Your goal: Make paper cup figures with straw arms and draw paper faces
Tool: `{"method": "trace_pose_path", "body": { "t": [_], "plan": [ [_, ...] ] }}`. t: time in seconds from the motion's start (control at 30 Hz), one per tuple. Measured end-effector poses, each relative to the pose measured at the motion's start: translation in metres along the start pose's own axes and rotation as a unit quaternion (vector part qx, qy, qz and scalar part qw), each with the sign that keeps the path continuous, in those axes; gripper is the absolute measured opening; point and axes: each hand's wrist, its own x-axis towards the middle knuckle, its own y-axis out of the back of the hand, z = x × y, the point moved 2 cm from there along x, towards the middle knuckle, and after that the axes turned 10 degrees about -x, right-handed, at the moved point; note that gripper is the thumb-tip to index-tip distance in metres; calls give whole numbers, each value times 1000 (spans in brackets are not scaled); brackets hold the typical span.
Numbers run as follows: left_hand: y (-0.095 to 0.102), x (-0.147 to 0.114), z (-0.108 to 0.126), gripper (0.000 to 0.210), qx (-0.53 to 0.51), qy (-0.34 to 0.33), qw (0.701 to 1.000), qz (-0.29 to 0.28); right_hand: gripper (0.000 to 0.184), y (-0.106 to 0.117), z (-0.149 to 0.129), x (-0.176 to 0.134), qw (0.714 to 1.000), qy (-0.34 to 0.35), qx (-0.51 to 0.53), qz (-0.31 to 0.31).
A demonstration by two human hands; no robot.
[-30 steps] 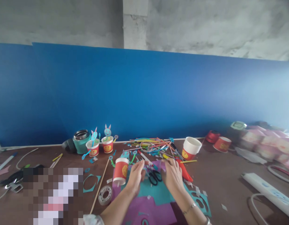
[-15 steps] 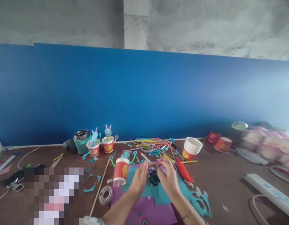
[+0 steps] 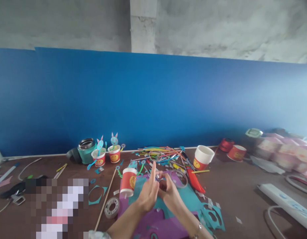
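Note:
My left hand (image 3: 148,193) is raised over the middle of the table, its fingers stretched straight up and seen edge-on. Close beside it, my right hand (image 3: 170,192) has its fingers curled in, almost touching the left. What lies between the fingertips is too small to make out. A see-through ring (image 3: 181,179), like a tape roll, shows just right of my right fingers; whether they hold it is unclear. Beneath are teal paper (image 3: 190,199) and purple paper (image 3: 168,225). Left of my hands, a red paper cup (image 3: 128,182) stands upside down with green arms and a teal face.
Behind lies a pile of coloured sticks (image 3: 163,152). Two rabbit cups (image 3: 115,155) and a teal flask (image 3: 87,152) stand back left. White-rimmed cups (image 3: 203,157), a red-handled tool (image 3: 195,182) and a power strip (image 3: 287,202) lie right. A tape roll (image 3: 112,207) sits left.
My left fingers have straightened upward, and my right hand has turned and moved slightly down and left. The see-through ring now shows beside it. The scissors beneath are now hidden by my hands.

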Motion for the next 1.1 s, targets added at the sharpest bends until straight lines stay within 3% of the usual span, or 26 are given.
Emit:
{"method": "trace_pose_path", "body": {
  "t": [0.13, 0.23, 0.3, 0.43, 0.53, 0.87, 1.1],
  "plan": [
    [0, -2, 7, 74, 125, -35, 989, -65, 42, -3, 14, 1, 997, -20, 72, -19],
    [-2, -2, 10, 73, 141, -46, 987, -63, 42, -4, 14, 1, 995, -32, 98, -3],
    [-2, -1, 9, 66, 119, -43, 992, -9, 42, -3, 10, 2, 994, -42, 103, 3],
    [2, 5, -2, 41, 9, 37, 984, 177, 41, 7, -3, 6, 993, -35, 81, 84],
    [3, 11, -8, 28, -67, 93, 967, 226, 39, 16, -9, 7, 986, -19, 64, 153],
    [-3, 15, -9, 41, -143, 158, 962, 170, 42, 20, -13, 5, 980, -20, 86, 181],
    [-3, 12, -2, 64, -243, 163, 945, 144, 38, 14, -6, 6, 993, 1, 56, 102]
  ]
}}
